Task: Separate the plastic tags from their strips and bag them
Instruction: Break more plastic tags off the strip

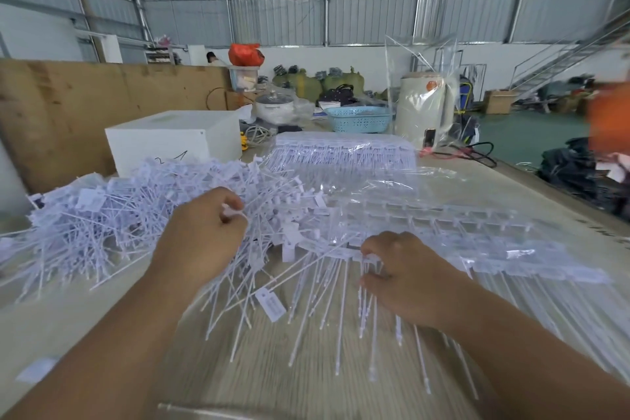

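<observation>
Left hand (204, 232) — fingers curled, pinching one white tag head at the near edge of the loose tags (112, 218), a large heap spread across the left half of the table (341, 392). Right hand (405, 276) — fingers curled round the top of a strip of tags (371, 286), its stems pointing toward the viewer. The two hands are apart. Stacked strips (344, 153) in clear wrap lie behind, more spread to the right. One clear bag (422, 89) stands upright at the table's far end, beside a blue basket (358, 119). White box (174, 140), far left.
</observation>
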Tool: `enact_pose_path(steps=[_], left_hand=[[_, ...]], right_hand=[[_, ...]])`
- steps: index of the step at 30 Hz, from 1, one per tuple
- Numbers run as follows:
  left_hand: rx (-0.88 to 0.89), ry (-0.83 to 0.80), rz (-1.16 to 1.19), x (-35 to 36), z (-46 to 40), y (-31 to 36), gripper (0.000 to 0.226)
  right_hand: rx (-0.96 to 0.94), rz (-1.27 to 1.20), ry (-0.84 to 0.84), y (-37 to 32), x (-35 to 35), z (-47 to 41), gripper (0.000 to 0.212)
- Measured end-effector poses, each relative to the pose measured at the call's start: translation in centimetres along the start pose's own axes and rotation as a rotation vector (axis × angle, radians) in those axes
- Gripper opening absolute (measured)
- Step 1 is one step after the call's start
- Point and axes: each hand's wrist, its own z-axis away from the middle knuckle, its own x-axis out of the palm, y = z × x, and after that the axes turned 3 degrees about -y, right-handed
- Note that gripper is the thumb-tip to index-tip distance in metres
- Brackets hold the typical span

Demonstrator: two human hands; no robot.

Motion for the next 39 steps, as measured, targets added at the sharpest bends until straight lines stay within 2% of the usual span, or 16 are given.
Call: enact_pose_path(steps=[4, 8, 14, 17, 19, 22, 24, 27, 30, 33, 36, 39], left_hand=[[0.100, 0.037, -0.209, 0.5, -0.3, -0.7, 0.016], [0.166, 0.047, -0.353, 1.3, -0.2, -0.5, 0.018], [0.149, 0.075, -0.266, 1.9, 0.5, 0.3, 0.022], [0.203, 0.089, -0.094, 1.8, 0.9, 0.9, 0.028], [0.260, 0.048, 0.120, 1.4, 1.4, 1.9, 0.030], [0.343, -0.215, 0.494, 0.9, 3.0, 3.6, 0.033], [0.388, -0.338, 0.664, 1.0, 3.8, 4.4, 0.033], [0.399, -0.415, 0.831, 0.6, 4.1, 5.0, 0.036], [0.389, -0.520, 0.674, 0.6, 4.2, 5.0, 0.020], [0.321, -0.585, 0.549, 1.0, 4.2, 4.8, 0.005], [0.299, -0.623, 0.559, 1.3, 4.3, 4.7, 0.005], [0.290, -0.593, 0.560, 1.8, 4.1, 4.5, 0.011]], right_hand=[[0.018, 0.073, -0.006, 0.1, 0.3, -0.2, 0.039], [-0.050, 0.100, 0.164, -0.1, -0.2, -0.4, 0.031], [-0.197, 0.105, 0.480, -0.4, -2.8, 0.7, 0.024], [-0.293, 0.036, 0.580, -0.5, -4.1, 1.4, 0.025], [-0.388, 0.020, 0.552, -0.7, -4.6, 1.8, 0.024], [-0.484, -0.020, 0.438, -0.9, -4.5, 2.0, 0.026], [-0.493, -0.060, 0.360, -0.7, -4.4, 2.0, 0.028], [-0.460, -0.070, 0.285, -0.3, -4.3, 2.0, 0.029], [-0.467, -0.050, 0.229, -0.4, -4.1, 1.8, 0.025], [-0.454, -0.061, 0.167, -0.7, -3.7, 1.9, 0.033], [-0.443, -0.055, 0.094, -1.1, -2.9, 1.8, 0.038], [-0.418, -0.049, 0.083, -1.4, -2.5, 1.5, 0.024]])
